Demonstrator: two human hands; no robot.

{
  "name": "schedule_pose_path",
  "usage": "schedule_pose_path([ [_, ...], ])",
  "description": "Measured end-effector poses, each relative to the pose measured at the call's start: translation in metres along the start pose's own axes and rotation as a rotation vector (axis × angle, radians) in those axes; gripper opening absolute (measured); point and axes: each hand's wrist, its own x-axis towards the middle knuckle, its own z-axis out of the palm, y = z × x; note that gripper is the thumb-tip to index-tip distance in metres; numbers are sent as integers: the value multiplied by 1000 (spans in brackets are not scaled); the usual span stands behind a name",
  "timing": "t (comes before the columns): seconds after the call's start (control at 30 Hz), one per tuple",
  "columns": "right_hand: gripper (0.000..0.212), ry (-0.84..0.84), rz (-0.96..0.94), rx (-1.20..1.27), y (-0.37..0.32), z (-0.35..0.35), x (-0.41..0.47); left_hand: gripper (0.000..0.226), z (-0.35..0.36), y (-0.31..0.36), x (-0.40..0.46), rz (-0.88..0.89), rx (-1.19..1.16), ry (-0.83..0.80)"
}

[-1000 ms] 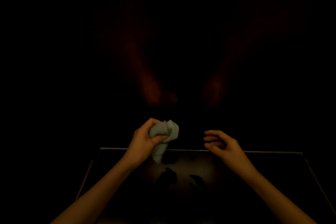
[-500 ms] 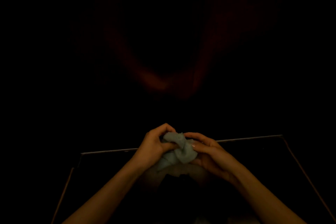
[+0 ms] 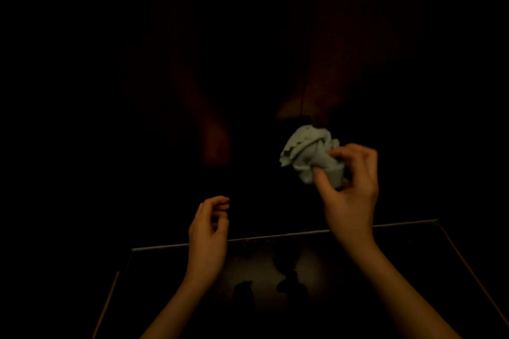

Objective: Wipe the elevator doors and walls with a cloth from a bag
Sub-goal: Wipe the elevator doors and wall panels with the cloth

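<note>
The scene is very dark. A crumpled pale grey-green cloth (image 3: 308,153) is raised at centre right, and my right hand (image 3: 351,192) pinches its lower right part between thumb and fingers. My left hand (image 3: 209,231) hangs lower at centre left, fingers loosely curled, holding nothing. The elevator wall (image 3: 248,49) ahead shows only a faint reddish reflection of my two arms. No bag can be made out.
A thin metal edge (image 3: 275,238) runs across below my hands, bounding a dark glossy surface (image 3: 261,283) with dim pale patches and shadows. Slanted edges close it off at the left and right. Everything else is black.
The cloth has passed from my left hand, through both hands together, into my right hand, which has lifted it up and to the right. My left hand has let go and dropped away.
</note>
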Motion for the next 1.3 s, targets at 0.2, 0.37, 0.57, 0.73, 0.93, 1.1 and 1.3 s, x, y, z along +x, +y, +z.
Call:
schedule_pose_path([
  [0.2,42,-283,-164,-355,11,27,-2,38,-14,17,14,502,741,145],
  [0.37,39,-127,-218,-275,-17,24,32,61,-28,42,39,541,914,172],
  [0.57,39,-26,-275,-315,-28,11,52,72,-34,42,59,559,992,212],
  [0.73,44,-235,-256,-503,2,11,22,74,-36,33,67,607,1052,231],
  [0.93,40,-33,-291,-365,-45,16,57,73,-33,30,65,616,1088,250],
  [1.1,46,-189,-331,-493,-30,13,42,83,-39,34,62,612,1104,209],
  [1.3,48,-97,-330,-443,-116,0,122,84,-60,97,57,573,1020,218],
])
